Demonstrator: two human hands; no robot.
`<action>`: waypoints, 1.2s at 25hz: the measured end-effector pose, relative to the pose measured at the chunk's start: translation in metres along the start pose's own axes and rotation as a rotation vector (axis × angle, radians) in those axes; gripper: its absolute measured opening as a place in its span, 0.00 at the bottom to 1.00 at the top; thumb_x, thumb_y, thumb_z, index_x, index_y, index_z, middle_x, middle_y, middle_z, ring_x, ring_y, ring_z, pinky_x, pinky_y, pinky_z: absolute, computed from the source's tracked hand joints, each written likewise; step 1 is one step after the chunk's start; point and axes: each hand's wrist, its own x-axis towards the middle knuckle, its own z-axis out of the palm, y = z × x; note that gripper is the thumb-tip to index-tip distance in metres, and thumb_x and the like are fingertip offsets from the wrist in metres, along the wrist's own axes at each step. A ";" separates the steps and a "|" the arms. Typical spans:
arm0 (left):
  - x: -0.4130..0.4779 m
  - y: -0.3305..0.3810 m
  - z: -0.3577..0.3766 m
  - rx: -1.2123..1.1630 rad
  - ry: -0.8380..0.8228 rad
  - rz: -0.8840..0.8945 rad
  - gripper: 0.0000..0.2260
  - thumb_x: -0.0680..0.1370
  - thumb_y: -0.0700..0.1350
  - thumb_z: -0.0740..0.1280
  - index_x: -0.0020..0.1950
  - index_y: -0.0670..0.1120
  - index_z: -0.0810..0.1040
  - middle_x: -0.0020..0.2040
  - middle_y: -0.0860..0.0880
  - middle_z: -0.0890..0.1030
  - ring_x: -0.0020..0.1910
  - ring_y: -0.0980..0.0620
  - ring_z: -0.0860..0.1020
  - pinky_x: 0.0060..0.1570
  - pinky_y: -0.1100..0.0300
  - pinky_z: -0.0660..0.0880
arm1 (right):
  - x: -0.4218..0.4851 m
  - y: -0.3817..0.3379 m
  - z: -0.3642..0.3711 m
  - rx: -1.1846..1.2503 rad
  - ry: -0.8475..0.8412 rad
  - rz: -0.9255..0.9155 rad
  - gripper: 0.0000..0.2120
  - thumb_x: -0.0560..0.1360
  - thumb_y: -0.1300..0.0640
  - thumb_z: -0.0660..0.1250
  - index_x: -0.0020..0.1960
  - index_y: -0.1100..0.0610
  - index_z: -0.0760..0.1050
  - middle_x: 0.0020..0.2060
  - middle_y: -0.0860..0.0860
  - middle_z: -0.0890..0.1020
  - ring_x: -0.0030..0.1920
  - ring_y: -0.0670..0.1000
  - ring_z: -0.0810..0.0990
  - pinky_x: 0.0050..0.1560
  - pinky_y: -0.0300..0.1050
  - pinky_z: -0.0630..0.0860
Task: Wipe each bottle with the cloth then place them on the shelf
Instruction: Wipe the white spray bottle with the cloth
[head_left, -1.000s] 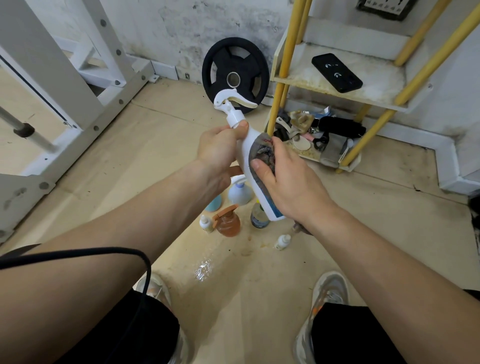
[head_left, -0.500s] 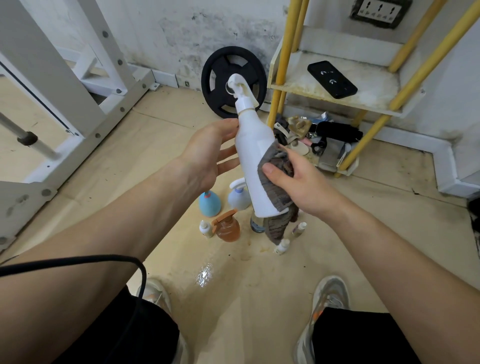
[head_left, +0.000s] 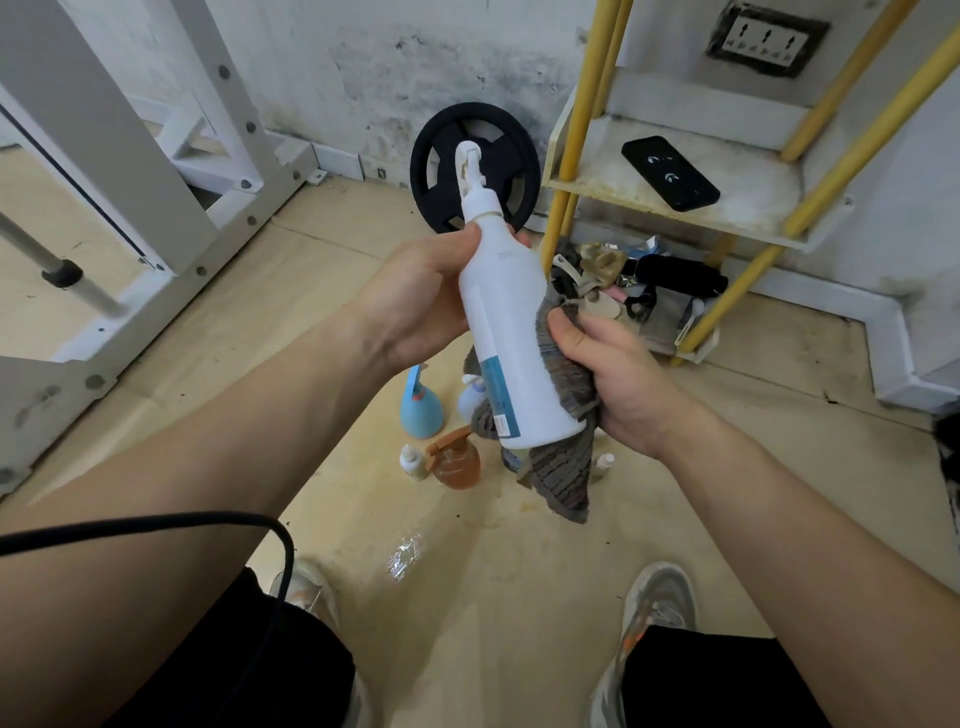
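While left hand (head_left: 415, 301) gripped the white spray bottle (head_left: 506, 322), right hand (head_left: 618, 379) clutched grey cloth (head_left: 566, 467) at its base. Twisting bottle would wipe all sides; shelf (head_left: 753, 208) sat at 2 o'clock.

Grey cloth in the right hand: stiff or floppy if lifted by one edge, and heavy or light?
Probably floppy: the grey cloth wraps round the white spray bottle and its free end hangs limp below the right hand. Likely light for its size, as it looks thin. Its ribbed weave should probably grip rather than slip.
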 end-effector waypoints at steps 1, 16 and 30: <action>0.001 -0.002 0.001 0.026 0.050 0.013 0.13 0.85 0.45 0.57 0.60 0.40 0.77 0.58 0.43 0.80 0.56 0.46 0.80 0.61 0.48 0.77 | 0.002 0.002 0.002 -0.104 0.036 -0.036 0.11 0.78 0.49 0.65 0.53 0.56 0.79 0.44 0.48 0.86 0.47 0.47 0.85 0.49 0.44 0.82; -0.004 -0.013 0.018 0.200 0.448 0.037 0.07 0.83 0.42 0.64 0.52 0.40 0.80 0.41 0.47 0.84 0.39 0.50 0.83 0.42 0.48 0.82 | -0.001 0.025 0.017 -1.129 0.163 -0.288 0.31 0.84 0.48 0.56 0.82 0.54 0.48 0.76 0.54 0.64 0.72 0.54 0.67 0.69 0.50 0.68; -0.014 -0.018 0.027 0.117 0.511 -0.019 0.14 0.75 0.48 0.75 0.57 0.46 0.78 0.49 0.48 0.84 0.36 0.56 0.84 0.32 0.59 0.80 | 0.004 0.023 0.021 -1.193 0.341 -0.279 0.35 0.82 0.41 0.58 0.81 0.55 0.50 0.74 0.55 0.67 0.70 0.57 0.68 0.64 0.51 0.68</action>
